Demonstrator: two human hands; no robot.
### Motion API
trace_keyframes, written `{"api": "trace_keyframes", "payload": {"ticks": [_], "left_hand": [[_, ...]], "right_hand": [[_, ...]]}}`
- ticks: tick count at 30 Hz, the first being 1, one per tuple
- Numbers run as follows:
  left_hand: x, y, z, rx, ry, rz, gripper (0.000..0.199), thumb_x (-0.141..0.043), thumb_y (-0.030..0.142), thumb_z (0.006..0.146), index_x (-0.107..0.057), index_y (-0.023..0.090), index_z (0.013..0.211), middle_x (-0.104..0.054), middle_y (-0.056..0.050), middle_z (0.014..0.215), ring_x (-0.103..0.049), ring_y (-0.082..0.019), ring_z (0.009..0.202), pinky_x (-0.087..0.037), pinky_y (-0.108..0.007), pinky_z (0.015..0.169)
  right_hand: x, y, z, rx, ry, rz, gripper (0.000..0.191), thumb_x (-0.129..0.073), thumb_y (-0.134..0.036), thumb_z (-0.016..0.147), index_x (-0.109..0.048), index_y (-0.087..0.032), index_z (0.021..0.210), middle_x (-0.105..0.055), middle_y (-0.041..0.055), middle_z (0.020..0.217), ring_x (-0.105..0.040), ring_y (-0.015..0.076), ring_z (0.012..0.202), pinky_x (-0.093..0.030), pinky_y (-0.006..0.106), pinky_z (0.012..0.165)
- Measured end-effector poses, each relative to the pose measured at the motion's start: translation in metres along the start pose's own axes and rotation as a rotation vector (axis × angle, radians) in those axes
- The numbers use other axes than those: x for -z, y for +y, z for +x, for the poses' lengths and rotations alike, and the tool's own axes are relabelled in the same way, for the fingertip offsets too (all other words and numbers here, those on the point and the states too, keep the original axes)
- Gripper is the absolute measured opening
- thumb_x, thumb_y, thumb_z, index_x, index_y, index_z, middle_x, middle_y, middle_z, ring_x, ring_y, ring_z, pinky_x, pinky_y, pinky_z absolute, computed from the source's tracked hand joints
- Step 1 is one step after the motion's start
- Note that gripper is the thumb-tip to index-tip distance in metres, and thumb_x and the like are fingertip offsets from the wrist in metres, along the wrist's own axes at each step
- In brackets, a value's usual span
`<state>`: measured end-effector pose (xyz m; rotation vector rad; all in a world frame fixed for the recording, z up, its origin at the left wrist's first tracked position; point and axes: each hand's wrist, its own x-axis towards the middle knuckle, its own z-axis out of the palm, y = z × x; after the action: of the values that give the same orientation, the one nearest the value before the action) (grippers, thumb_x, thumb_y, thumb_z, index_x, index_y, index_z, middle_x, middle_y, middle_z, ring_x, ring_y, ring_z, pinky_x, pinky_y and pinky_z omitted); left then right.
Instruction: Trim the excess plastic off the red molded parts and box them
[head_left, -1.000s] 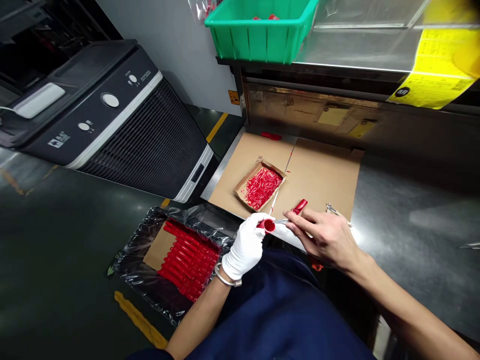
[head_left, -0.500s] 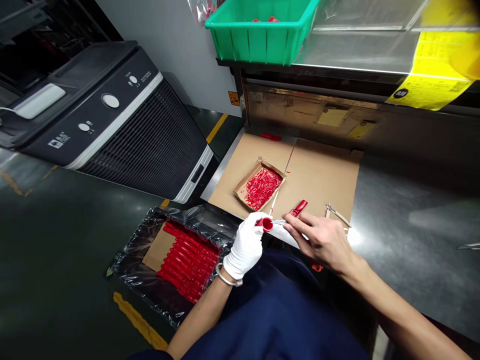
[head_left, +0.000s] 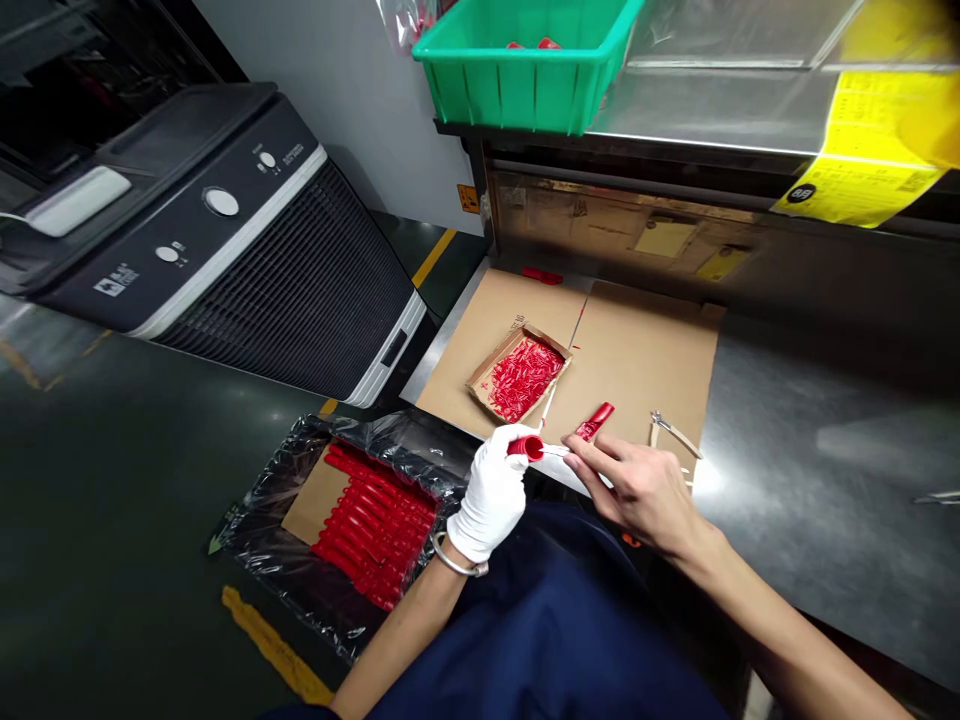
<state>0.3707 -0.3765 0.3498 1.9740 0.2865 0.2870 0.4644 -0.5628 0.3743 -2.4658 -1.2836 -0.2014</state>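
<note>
My left hand [head_left: 493, 490], in a white glove, is closed around a red plastic tube-like part [head_left: 533, 448] whose round open end faces right. My bare right hand [head_left: 634, 480] pinches a thin metal blade [head_left: 553, 451], with the tip at the rim of that opening; the handle is hidden by my fingers. Just beyond my right fingertips lies another red plastic piece [head_left: 598, 420] on the cardboard sheet [head_left: 637, 350]. A small cardboard tray [head_left: 491, 362] full of red plastic scraps [head_left: 529, 375] sits ahead of my left hand.
Nippers [head_left: 675, 432] lie right of my right hand on the metal bench [head_left: 810, 420]. Below left, a box lined with black plastic [head_left: 300, 460] holds rows of red parts [head_left: 375, 525]. A green bin [head_left: 517, 90] stands on the shelf above; an air cooler [head_left: 277, 260] is at left.
The blade and my right hand have shifted very slightly left and down at the tube's opening. My left hand keeps its hold on the red part.
</note>
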Motion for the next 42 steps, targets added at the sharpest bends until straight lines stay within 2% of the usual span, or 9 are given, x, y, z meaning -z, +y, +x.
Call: {"api": "trace_keyframes", "payload": {"ticks": [11,16,20,23,28,33,35,38,42], "left_hand": [[0.0,0.001,-0.002,0.042,0.035,0.007,0.029,-0.049,0.012,0.087,-0.056,0.018,0.114,-0.067,-0.007,0.107,-0.063,-0.02,0.096,-0.048,-0.035,0.088],[0.002,0.004,0.001,0.002,0.046,0.003,0.026,-0.047,0.015,0.09,-0.055,0.019,0.114,-0.065,-0.007,0.107,-0.062,-0.019,0.095,-0.049,-0.034,0.087],[-0.002,0.007,0.003,-0.033,0.047,0.062,0.028,-0.049,0.011,0.085,-0.055,0.019,0.112,-0.065,-0.007,0.105,-0.061,-0.02,0.094,-0.049,-0.035,0.086],[-0.004,0.004,0.003,-0.117,0.021,0.171,0.026,-0.049,0.012,0.086,-0.055,0.018,0.111,-0.064,-0.009,0.105,-0.059,-0.022,0.097,-0.047,-0.039,0.088],[0.005,-0.001,0.005,-0.145,-0.334,0.307,0.025,-0.046,0.017,0.092,-0.062,0.019,0.111,-0.067,-0.01,0.104,-0.06,-0.025,0.096,-0.045,-0.039,0.086],[0.008,-0.002,0.007,0.183,-0.692,-0.079,0.028,-0.038,0.029,0.099,-0.064,0.018,0.102,-0.066,-0.005,0.081,-0.058,-0.016,0.069,-0.047,-0.03,0.07],[0.005,-0.005,0.007,0.352,-0.648,-0.364,0.028,-0.042,0.036,0.099,-0.062,0.016,0.104,-0.064,-0.005,0.082,-0.059,-0.015,0.068,-0.049,-0.028,0.068],[0.0,-0.011,0.007,0.554,-0.383,-0.733,0.038,-0.058,0.042,0.092,-0.056,0.015,0.118,-0.063,-0.007,0.093,-0.063,-0.015,0.077,-0.053,-0.031,0.074],[-0.006,-0.018,0.013,0.751,-0.161,-0.892,0.041,-0.071,0.042,0.084,-0.059,0.012,0.11,-0.057,-0.002,0.082,-0.056,-0.008,0.064,-0.047,-0.019,0.058]], "right_hand": [[-0.004,-0.007,-0.002,-0.071,-0.035,0.162,0.027,-0.051,-0.033,0.098,-0.07,-0.024,0.114,-0.065,0.0014,0.075,-0.051,0.0089,0.053,-0.026,0.026,0.05],[-0.004,-0.008,-0.001,-0.277,-0.043,0.607,0.025,-0.052,-0.035,0.097,-0.071,-0.02,0.1,-0.063,0.0024,0.073,-0.053,0.0127,0.061,-0.037,0.026,0.059],[-0.011,-0.018,0.011,-0.563,-0.153,0.934,0.029,-0.06,-0.046,0.089,-0.059,-0.019,0.076,-0.044,-0.0037,0.06,-0.036,0.0105,0.054,-0.03,0.026,0.051],[-0.022,-0.022,0.021,-0.602,-0.246,1.073,0.035,-0.056,-0.047,0.089,-0.049,-0.02,0.068,-0.037,-0.0043,0.061,-0.033,0.0102,0.057,-0.029,0.025,0.052],[-0.036,-0.01,0.01,-0.493,-0.487,1.106,0.032,-0.055,-0.038,0.088,-0.054,-0.019,0.063,-0.038,-0.0054,0.055,-0.033,0.0092,0.052,-0.026,0.025,0.049],[-0.063,0.026,-0.016,-0.569,-0.593,1.011,0.036,-0.061,-0.047,0.086,-0.065,-0.017,0.067,-0.051,-0.0039,0.057,-0.045,0.0102,0.055,-0.036,0.024,0.052],[-0.084,0.054,-0.024,-0.743,-0.536,0.881,0.037,-0.057,-0.047,0.091,-0.065,-0.015,0.074,-0.057,-0.002,0.065,-0.051,0.0107,0.06,-0.043,0.025,0.057],[-0.119,0.099,-0.036,-1.043,-0.432,0.628,0.031,-0.055,-0.044,0.095,-0.063,-0.014,0.1,-0.064,0.0028,0.091,-0.061,0.0131,0.077,-0.052,0.031,0.071],[-0.151,0.133,-0.049,-1.218,-0.338,0.385,0.036,-0.057,-0.041,0.095,-0.058,-0.016,0.12,-0.062,0.0079,0.116,-0.062,0.0188,0.098,-0.054,0.04,0.085]]}}
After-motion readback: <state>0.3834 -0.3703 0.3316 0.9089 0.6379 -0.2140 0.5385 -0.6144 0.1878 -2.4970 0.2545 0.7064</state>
